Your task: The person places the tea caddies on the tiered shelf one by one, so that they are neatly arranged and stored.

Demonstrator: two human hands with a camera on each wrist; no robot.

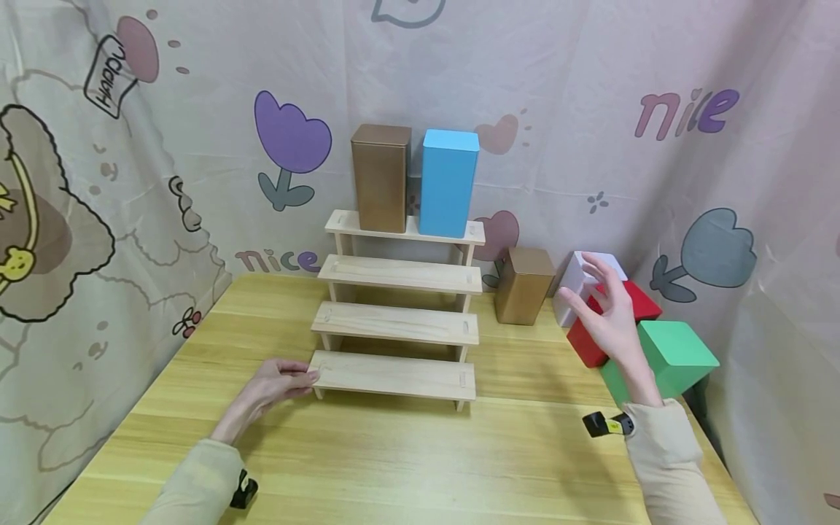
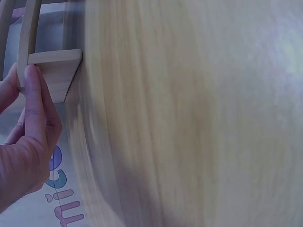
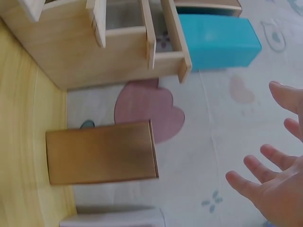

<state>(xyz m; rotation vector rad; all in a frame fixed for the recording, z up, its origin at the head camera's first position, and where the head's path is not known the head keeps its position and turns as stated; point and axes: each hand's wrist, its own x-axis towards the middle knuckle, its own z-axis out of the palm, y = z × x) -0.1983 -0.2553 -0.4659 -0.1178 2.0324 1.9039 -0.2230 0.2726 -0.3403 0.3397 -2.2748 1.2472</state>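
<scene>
Stepped wooden rack (image 1: 397,321): upright on the table (image 1: 420,459), centre of frame, four pale tiers; likely light and stiff, best gripped by board ends or side panels and kept level.
Left hand (image 1: 282,379): at centre left, thumb and fingers pinching the left end of the lowest board (image 1: 394,375).
Top tier (image 1: 413,228): bearing a brown box (image 1: 380,182) and a blue box (image 1: 449,186), both upright, side by side with a narrow gap; liable to topple if jolted.
Right hand (image 1: 613,321): in the air at right of frame, fingers spread wide, nothing held; overlapping a white box (image 1: 573,283) and a red box (image 1: 586,339) from above, with no contact visible.
Second brown box (image 1: 523,288): upright on the table, just right of the rack; seemingly rigid and smooth, perhaps slippery, best taken across opposite side faces; weight impossible to tell.
Green box (image 1: 679,346): at right, beside the red.
Backdrop (image 1: 551,73): printed cloth across the upper frame.
</scene>
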